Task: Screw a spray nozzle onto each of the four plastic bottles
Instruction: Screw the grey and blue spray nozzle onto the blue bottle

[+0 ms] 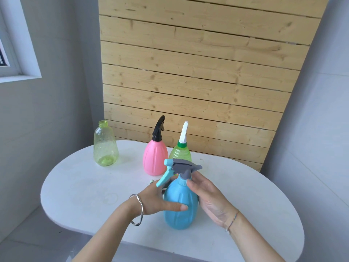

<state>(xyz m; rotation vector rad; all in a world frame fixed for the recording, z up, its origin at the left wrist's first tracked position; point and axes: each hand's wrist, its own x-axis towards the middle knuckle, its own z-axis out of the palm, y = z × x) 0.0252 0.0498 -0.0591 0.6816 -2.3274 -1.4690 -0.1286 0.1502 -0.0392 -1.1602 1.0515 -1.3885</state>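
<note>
Head camera looks down on a white oval table (pixel 79 186), where the blue bottle (pixel 179 205) stands upright near the front edge. Its grey nozzle (pixel 184 167) with a teal trigger sits on the neck, so I'd judge this the third fitting, at the tightening stage. The left hand (pixel 158 202) steadies the body, thumb across the front, and the right hand (pixel 209 193) curls loosely at the collar, fingertips just touching it. Next, that collar likely wants a firmer pinch and a twist. Behind stand a pink bottle (pixel 154 157) with a black nozzle and a green bottle (pixel 180 154) with a white one. The clear green bottle (pixel 105 144) stands well apart at far left, its mouth open. Something small lies behind the trigger, too hidden to name. Nothing blocks the hands.
</note>
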